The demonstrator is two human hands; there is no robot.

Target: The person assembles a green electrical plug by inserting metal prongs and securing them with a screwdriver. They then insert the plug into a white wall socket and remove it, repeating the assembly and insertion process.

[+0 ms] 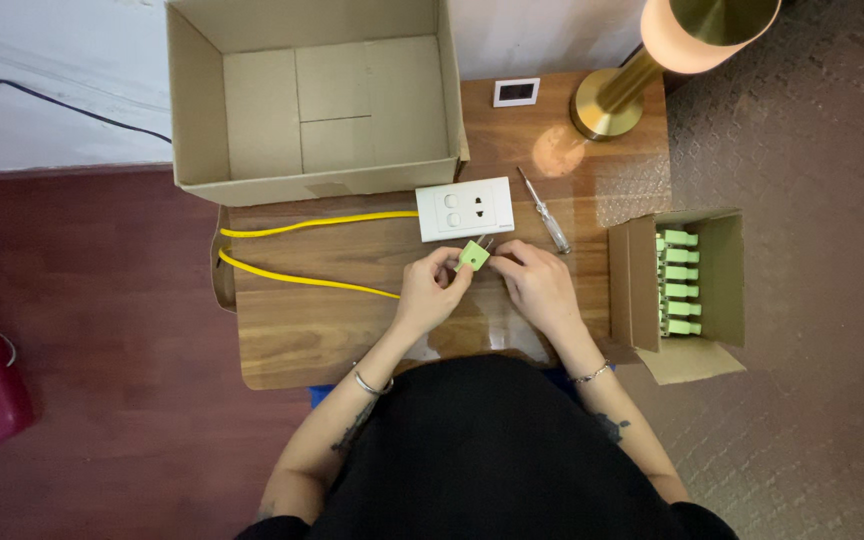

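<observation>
Nearby, socket (465, 209), screwdriver (545, 211) flank plug (473, 255).

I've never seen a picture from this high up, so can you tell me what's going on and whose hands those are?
The camera sits on a person's head and looks straight down, so you see their own two hands. The left hand and right hand together hold a small green plug over a wooden table. Just beyond it lies a white wall socket with a yellow cable, and a screwdriver. An empty cardboard box stands at the back, beside a brass lamp. On the right, a small box holds more green plugs.
</observation>
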